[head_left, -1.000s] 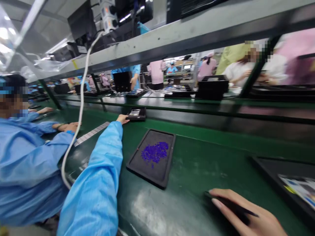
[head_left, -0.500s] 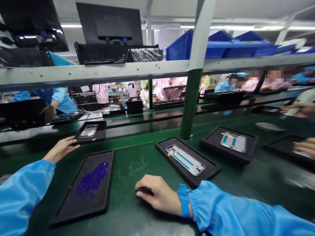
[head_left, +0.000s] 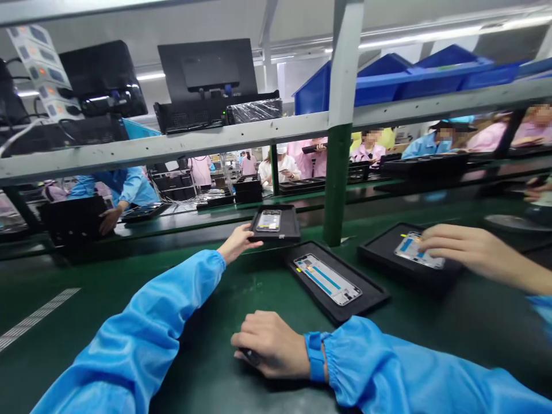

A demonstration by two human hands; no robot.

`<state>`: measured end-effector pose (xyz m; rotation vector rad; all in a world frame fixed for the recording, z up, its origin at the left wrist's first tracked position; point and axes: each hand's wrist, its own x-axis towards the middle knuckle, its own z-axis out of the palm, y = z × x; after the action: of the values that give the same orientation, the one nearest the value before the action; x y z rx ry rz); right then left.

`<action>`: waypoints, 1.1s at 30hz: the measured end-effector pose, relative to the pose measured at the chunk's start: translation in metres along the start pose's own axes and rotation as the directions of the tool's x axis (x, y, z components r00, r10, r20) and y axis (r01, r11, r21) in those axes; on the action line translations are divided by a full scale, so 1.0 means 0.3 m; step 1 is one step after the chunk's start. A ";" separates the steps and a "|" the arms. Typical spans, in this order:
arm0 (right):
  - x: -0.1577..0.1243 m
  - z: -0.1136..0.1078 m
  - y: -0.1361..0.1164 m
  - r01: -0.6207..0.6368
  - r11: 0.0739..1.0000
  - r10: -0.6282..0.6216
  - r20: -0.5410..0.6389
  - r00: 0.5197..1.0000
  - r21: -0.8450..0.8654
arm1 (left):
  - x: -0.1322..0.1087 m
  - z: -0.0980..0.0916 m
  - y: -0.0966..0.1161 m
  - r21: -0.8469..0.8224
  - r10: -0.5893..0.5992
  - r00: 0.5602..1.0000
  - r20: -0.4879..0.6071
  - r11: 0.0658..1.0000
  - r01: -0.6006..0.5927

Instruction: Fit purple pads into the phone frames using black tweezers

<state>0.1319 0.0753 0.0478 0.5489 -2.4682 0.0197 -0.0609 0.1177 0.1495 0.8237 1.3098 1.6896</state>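
My left hand (head_left: 240, 240) is closed on the near left corner of a black tray (head_left: 291, 221), which carries a silver phone frame (head_left: 268, 220). Low over the green bench, my right hand (head_left: 272, 345) is curled around a small dark object (head_left: 250, 355), mostly hidden by the fingers. Between my hands and the post lies another black tray (head_left: 371, 296), with a phone frame (head_left: 330, 280) bearing blue strips and a yellow tab. A blue band circles my right wrist.
A co-worker's hand (head_left: 470, 250) reaches over a phone frame in a black tray (head_left: 379, 253) at right. A green and white post (head_left: 337, 184) rises from the bench and meets a shelf rail (head_left: 241, 129). Blue bins (head_left: 383, 89) and monitors (head_left: 207, 69) stand above.
My left hand has carried the tray with the phone frame rightward, beside the post. The tray of purple-blue bits is out of sight. A co-worker's hand now covers part of the right-hand phone frame.
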 end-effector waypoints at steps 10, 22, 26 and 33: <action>0.005 0.011 -0.015 -0.008 0.999 0.010 0.029 1.000 -0.047 | -0.214 0.169 -0.078 -0.059 -0.014 0.989 0.150 0.998 0.023; 0.011 0.021 0.008 0.102 0.993 -0.098 0.067 0.993 -0.055 | -0.383 0.257 -0.021 0.137 0.039 0.911 0.410 0.985 -0.104; 0.024 0.025 -0.036 0.141 0.986 -0.132 0.092 0.987 -0.094 | -0.310 0.245 -0.044 0.328 0.073 0.845 0.530 0.901 -0.284; 0.015 0.036 -0.130 0.425 0.905 -0.420 0.226 0.879 0.027 | -0.311 0.255 -0.205 0.500 -0.035 0.565 0.824 0.512 -0.698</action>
<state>0.1380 0.0365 0.0372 1.1260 -2.5046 -0.2609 0.0603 0.0741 0.1073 2.2557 1.2467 0.6487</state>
